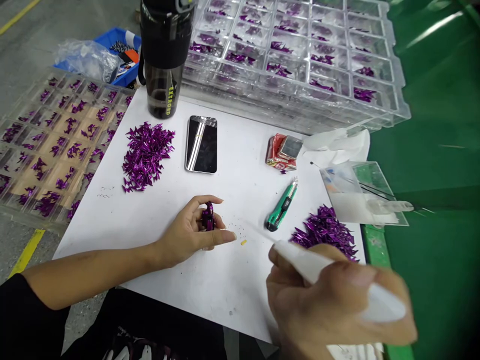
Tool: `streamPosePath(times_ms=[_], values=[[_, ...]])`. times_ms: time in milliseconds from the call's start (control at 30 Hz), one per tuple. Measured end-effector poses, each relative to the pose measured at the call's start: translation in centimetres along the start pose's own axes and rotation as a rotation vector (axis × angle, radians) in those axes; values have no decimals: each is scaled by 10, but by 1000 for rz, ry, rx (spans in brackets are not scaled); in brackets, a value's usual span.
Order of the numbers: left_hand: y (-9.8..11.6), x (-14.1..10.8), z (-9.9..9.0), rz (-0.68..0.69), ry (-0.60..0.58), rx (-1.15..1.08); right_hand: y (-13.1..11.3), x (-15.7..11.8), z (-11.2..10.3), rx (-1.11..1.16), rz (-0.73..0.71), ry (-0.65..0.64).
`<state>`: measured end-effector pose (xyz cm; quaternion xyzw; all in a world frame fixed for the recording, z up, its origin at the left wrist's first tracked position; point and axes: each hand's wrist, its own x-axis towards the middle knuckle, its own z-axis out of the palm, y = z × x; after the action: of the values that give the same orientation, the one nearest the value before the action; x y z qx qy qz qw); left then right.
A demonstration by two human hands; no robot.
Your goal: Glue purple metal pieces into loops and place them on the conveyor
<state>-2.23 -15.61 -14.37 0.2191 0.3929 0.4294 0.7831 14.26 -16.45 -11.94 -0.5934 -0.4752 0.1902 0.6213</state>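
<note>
My left hand is closed on a small glossy purple part, pinched in its curled fingers above the white tabletop. Nearer the camera at the right, my right hand grips a white tapered tool; motion blurs both, and the exact kind of tool is unclear. Its thin tip points left toward the purple part, apart from it. Beyond my right hand lies a pile of pointed purple pieces, partly hidden by it. A green utility knife lies between the hands, farther back. A tiny yellow bit rests near my left fingertips.
Another purple pile lies at the back left beside a phone and a tall dark bottle. A metal block rests on a red packet. Clear compartment trays stand behind; another tray is at left.
</note>
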Motion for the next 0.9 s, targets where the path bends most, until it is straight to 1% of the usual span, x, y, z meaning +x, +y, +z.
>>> streamPosePath(times_ms=[33,67,100,133,167,200,267,300,333,400,433,467,500,533,600,633,667,700,767,800,833,900], values=[[0,0,0,6,-3,5,1,9,6,41,70,52],[1,-1,0,12,-8,6,5,19,12,61,152,54],[1,-1,0,17,-12,5,12,28,18,48,227,-3],[1,-1,0,21,-14,4,20,36,23,-7,277,-111],[1,0,0,25,-18,8,30,42,28,-85,286,-212],[0,0,0,28,-28,16,40,47,31,-174,265,-282],[-2,1,0,34,-63,42,53,53,34,-335,212,-384],[-3,2,-1,36,-85,58,55,54,32,-413,184,-427],[-4,2,-1,36,-106,79,53,55,29,-505,151,-470],[-7,3,-1,17,-147,149,36,55,21,-737,65,-543],[-8,3,-2,5,-166,202,23,56,18,-840,15,-576],[-9,3,-3,1,-185,263,8,56,19,-893,-36,-622],[-10,3,-3,8,-207,330,-7,56,25,-885,-75,-691],[-12,3,-5,26,-232,399,-22,55,35,-821,-103,-785],[-13,2,-7,73,-278,509,-42,51,70,-663,-116,-1028],[-13,1,-8,92,-294,548,-48,48,92,-645,-111,-1143],[-13,1,-9,103,-304,576,-51,44,114,-677,-115,-1236],[-12,1,-9,111,-306,598,-52,40,135,-736,-128,-1296],[-10,0,-9,124,-296,640,-49,32,167,-836,-146,-1348],[-8,0,-8,127,-294,668,-47,29,178,-871,-147,-1347],[-6,0,-7,129,-296,697,-44,26,184,-894,-144,-1339],[-3,0,-6,133,-304,746,-40,24,188,-926,-135,-1324]])
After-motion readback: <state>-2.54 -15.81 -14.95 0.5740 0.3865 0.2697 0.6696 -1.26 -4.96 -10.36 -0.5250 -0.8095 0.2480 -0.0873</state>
